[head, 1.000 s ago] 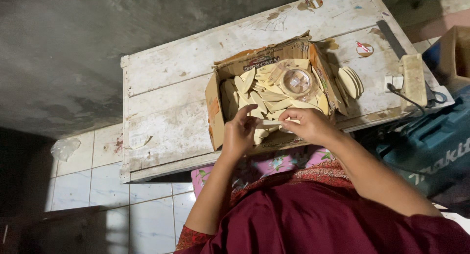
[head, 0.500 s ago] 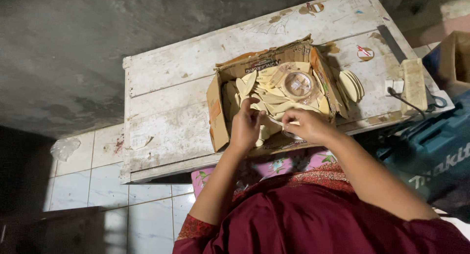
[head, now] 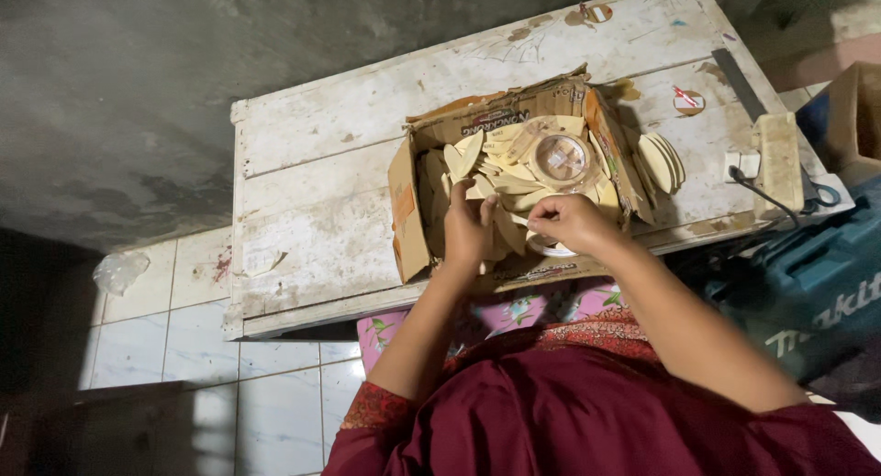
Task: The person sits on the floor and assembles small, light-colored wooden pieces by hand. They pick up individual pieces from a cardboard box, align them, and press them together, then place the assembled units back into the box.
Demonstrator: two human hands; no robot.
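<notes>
Evidently thin, stiff and light, likely brittle: pale leaf-shaped wood pieces [head: 514, 178] heaped in a torn box [head: 408, 210] on a table [head: 312, 164]. Best pinched by the edges. Left hand [head: 470, 230] and right hand [head: 571, 224] both pinched narrow on one piece [head: 514, 221] over the box.

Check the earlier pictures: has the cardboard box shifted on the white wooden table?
No. The cardboard box sits at the same spot near the front edge of the white wooden table, beside the stack of wooden pieces.

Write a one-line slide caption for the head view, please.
Both hands, left hand and right hand, reach into a cardboard box of pale leaf-shaped pieces on a worn white table.
</notes>
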